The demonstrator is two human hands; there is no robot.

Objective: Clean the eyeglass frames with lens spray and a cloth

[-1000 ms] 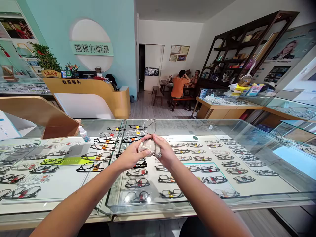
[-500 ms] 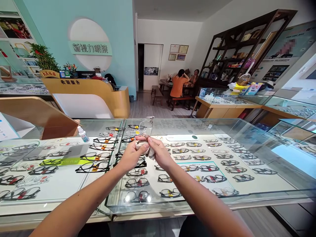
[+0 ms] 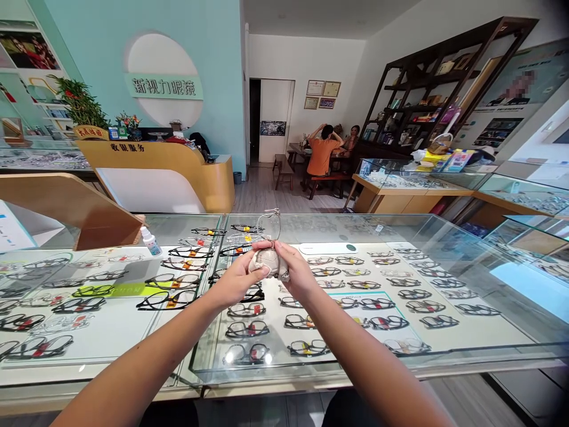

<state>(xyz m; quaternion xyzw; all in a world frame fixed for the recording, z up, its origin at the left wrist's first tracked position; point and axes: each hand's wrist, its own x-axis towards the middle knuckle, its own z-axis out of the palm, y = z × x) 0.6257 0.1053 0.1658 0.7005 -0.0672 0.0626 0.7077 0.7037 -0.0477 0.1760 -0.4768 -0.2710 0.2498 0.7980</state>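
Observation:
Both my hands meet above the glass counter (image 3: 400,231). My left hand (image 3: 235,280) pinches a pale cleaning cloth (image 3: 267,260) wrapped around one lens of a thin-rimmed pair of glasses (image 3: 272,224). My right hand (image 3: 297,274) grips the same glasses from the right side, fingers against the cloth. The free lens sticks up above my fingers. Rows of display frames (image 3: 368,296) lie under the glass below my hands.
A small spray bottle (image 3: 151,242) stands on the counter to the left, beside a wooden stand (image 3: 71,207). A yellow reception desk (image 3: 169,172) sits behind. Two people sit at a table (image 3: 326,154) at the back. Dark shelves (image 3: 427,89) and more glass cases fill the right.
The glasses tilted left half a second ago and now stand upright again, with the cloth bunched over the lower lens. The seated person in orange raised both arms.

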